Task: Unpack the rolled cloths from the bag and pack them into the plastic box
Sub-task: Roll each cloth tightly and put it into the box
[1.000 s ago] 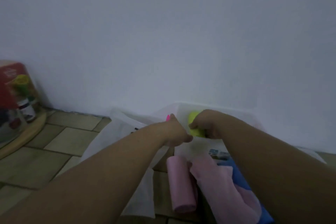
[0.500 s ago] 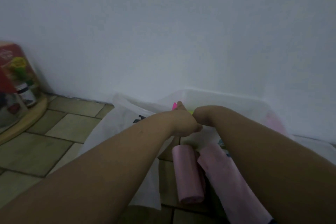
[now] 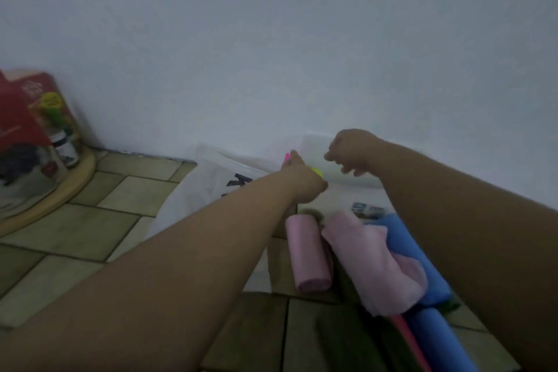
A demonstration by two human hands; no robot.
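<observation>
Pink cloth lies nearest on the tiled floor [image 3: 99, 229]: one tight pink roll [image 3: 308, 254] points away from the camera, and just to its right is a looser pink cloth [image 3: 371, 260], partly unrolled. That looser cloth rests on a blue roll [image 3: 422, 278] at the right, close to the right forearm. A red strip [image 3: 407, 338] shows at the near end of the blue one.

Both arms reach toward the far wall. The left hand [image 3: 302, 180] is a closed fist seen from behind. Its grip appears to pinch a bright pink tip [image 3: 287, 157] that sticks up above the thumb; the rest of that thing is hidden. A yellow-green cloth [image 3: 317, 172] shows just beside its knuckles, against the plastic box [image 3: 315, 149]. Whether the cloth sits inside the box I cannot tell.

The right hand [image 3: 353, 152] hangs over the translucent box with its fingers loosely curled downward, its grip slack and holding nothing.

The white bag [image 3: 208, 190], printed with black marks, lies crumpled on the floor under the left forearm, left of the box.

At the far left a red carton [image 3: 27, 109] and a small jar [image 3: 65, 148] stand on a round wooden board [image 3: 75, 178].
</observation>
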